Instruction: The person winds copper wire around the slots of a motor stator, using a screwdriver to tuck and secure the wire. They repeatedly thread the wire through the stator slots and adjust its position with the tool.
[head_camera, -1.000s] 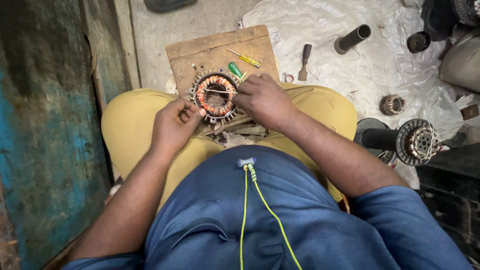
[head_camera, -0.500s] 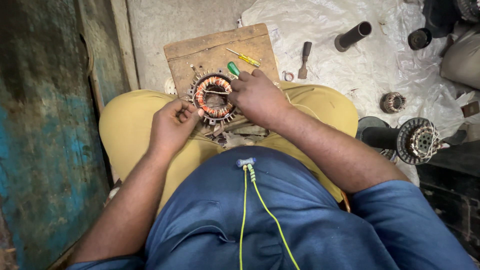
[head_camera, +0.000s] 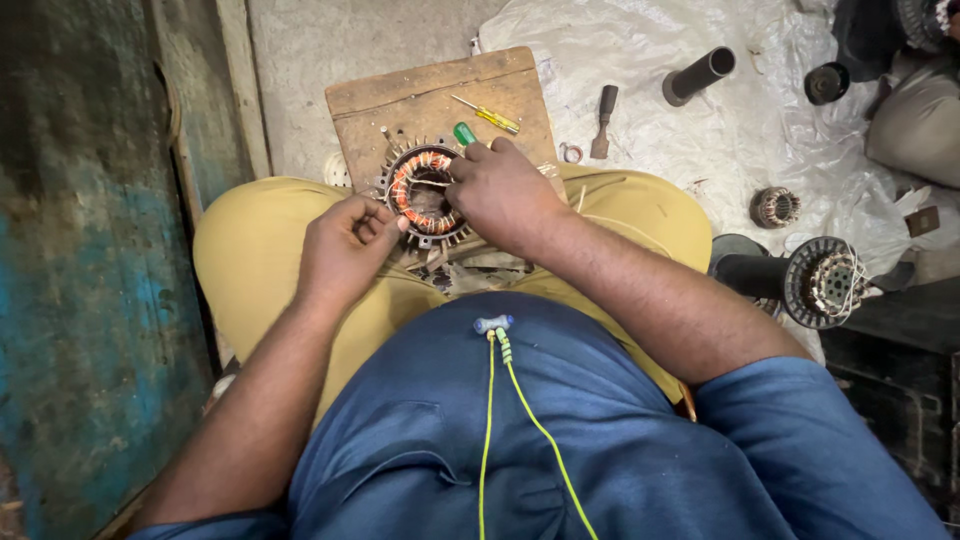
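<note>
Two hands on one wound stator ring

Two sets of fingers meet at the same small thing. The fingers (head_camera: 470, 152) of the right hand (head_camera: 505, 190) are curled and pressed on the right rim of the stator ring (head_camera: 425, 190), and they seem to hold a thin pale strip or wire that reaches across the open middle; how tightly they pinch it I cannot tell. A green tool handle (head_camera: 465, 133) shows just beyond these fingertips, touching or almost touching them. The left hand (head_camera: 345, 250) is closed in a loose fist, its knuckles against the near-left edge of the ring, steadying it; whether something lies inside the fist is hidden.

The ring, with orange-copper coils and metal teeth outside, lies flat on the person's lap at the near edge of a wooden board (head_camera: 400, 95), its axis pointing up toward the camera. It is directly between the two hands; the right hand covers more of it and is nearer to the centre hole.

Farther away, on the board, lies a yellow screwdriver (head_camera: 487, 115). To the right, on a white plastic sheet (head_camera: 650, 40), are a dark-handled tool (head_camera: 603, 120), a black tube (head_camera: 698, 75), a small wound rotor (head_camera: 775, 207) and a larger motor part with shaft (head_camera: 815, 282).
</note>
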